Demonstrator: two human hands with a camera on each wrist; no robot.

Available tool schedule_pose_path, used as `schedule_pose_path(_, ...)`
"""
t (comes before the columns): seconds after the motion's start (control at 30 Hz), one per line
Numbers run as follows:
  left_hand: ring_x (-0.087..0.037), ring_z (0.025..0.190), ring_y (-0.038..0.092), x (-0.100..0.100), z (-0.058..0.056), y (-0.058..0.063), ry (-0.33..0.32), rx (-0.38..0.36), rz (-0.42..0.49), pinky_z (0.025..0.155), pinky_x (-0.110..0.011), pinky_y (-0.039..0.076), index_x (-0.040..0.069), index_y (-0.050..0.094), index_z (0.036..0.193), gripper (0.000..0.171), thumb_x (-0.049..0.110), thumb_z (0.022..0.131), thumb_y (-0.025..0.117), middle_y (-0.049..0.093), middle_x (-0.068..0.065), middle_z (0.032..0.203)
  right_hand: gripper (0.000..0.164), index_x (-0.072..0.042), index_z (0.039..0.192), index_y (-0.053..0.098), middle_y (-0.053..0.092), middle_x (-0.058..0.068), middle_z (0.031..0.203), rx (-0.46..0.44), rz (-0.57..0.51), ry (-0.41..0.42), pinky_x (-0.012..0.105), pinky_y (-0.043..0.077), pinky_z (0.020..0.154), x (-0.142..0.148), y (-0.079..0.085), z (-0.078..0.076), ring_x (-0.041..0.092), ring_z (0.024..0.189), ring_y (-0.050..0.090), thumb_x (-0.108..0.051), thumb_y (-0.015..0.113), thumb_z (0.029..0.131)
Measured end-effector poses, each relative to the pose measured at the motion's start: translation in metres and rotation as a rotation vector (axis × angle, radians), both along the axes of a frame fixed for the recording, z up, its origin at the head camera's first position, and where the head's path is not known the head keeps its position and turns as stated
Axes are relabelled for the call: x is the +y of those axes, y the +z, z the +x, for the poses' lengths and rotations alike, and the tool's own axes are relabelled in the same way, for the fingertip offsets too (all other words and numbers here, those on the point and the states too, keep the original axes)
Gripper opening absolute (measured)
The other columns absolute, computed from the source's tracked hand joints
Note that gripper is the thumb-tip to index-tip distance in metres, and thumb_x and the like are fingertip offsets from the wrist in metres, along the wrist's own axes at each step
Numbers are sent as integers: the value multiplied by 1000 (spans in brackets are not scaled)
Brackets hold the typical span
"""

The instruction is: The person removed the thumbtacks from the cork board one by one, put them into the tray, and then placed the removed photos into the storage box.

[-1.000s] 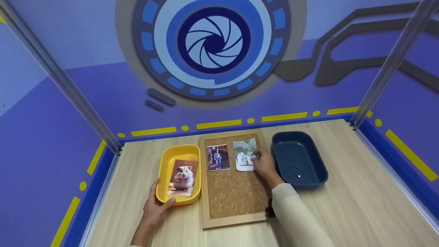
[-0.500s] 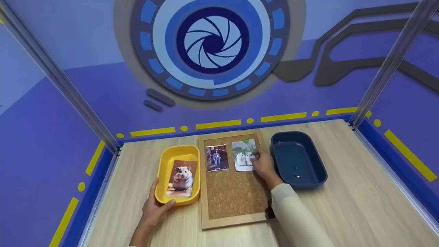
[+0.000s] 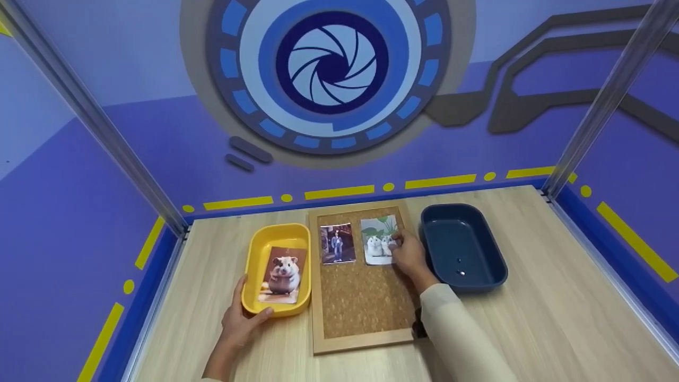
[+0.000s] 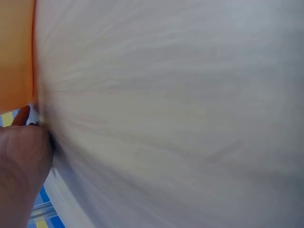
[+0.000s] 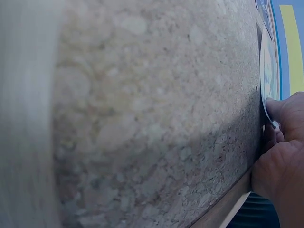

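Note:
My left hand (image 3: pixel 237 322) holds the near left corner of a yellow tray (image 3: pixel 251 254), thumb at the front rim and fingers along the left side. Inside that tray lies a photo of a single hamster (image 3: pixel 284 273). On the framed corkboard (image 3: pixel 366 302), my right hand (image 3: pixel 411 255) pinches the right edge of a photo of two white hamsters (image 3: pixel 374 245). In the right wrist view this photo (image 5: pixel 269 76) has its edge bent up off the cork, between thumb and finger. A photo of a standing person (image 3: pixel 337 244) lies on the board to its left.
A dark blue tray (image 3: pixel 451 233) stands close to the board's right side, with a few small shiny pieces (image 3: pixel 460 272) in it. Everything is on a wooden table (image 3: pixel 551 313), enclosed by purple printed walls (image 3: pixel 159 154) at the back and sides.

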State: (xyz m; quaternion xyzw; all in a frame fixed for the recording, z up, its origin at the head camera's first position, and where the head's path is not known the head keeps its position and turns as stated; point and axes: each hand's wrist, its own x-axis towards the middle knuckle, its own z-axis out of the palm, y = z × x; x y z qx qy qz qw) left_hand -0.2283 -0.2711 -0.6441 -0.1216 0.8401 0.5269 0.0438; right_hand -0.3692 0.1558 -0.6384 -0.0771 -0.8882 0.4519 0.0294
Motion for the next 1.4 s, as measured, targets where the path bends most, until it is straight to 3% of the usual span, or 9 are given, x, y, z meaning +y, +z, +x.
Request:
schedule_pose_path(0.4, -42, 165, 24, -2, -1, 0, 6, -8, -10, 134, -68, 16, 30, 5, 173, 119, 48, 88, 86, 22, -14, 180, 22, -2, 119, 70, 67, 15, 105, 4, -24, -9, 43, 52, 86, 0, 0, 0, 29, 99, 62, -3, 66, 97)
schedule_pose_path(0.83, -43, 166, 21, 0, -1, 3, 18, -37, -11, 134, -67, 16, 31, 2, 173, 122, 51, 87, 86, 20, -15, 180, 23, -5, 123, 69, 66, 13, 109, -47, -49, -10, 40, 51, 86, 2, 1, -1, 28, 103, 61, -7, 64, 101)
schedule_pose_path(1.4, -43, 164, 26, -2, 1, 0, -2, 12, -18, 134, -68, 18, 30, 7, 173, 118, 46, 88, 87, 26, -16, 178, 22, -3, 121, 70, 68, 14, 109, -14, -104, -17, 39, 51, 87, 6, 1, 1, 28, 103, 62, -5, 63, 100)
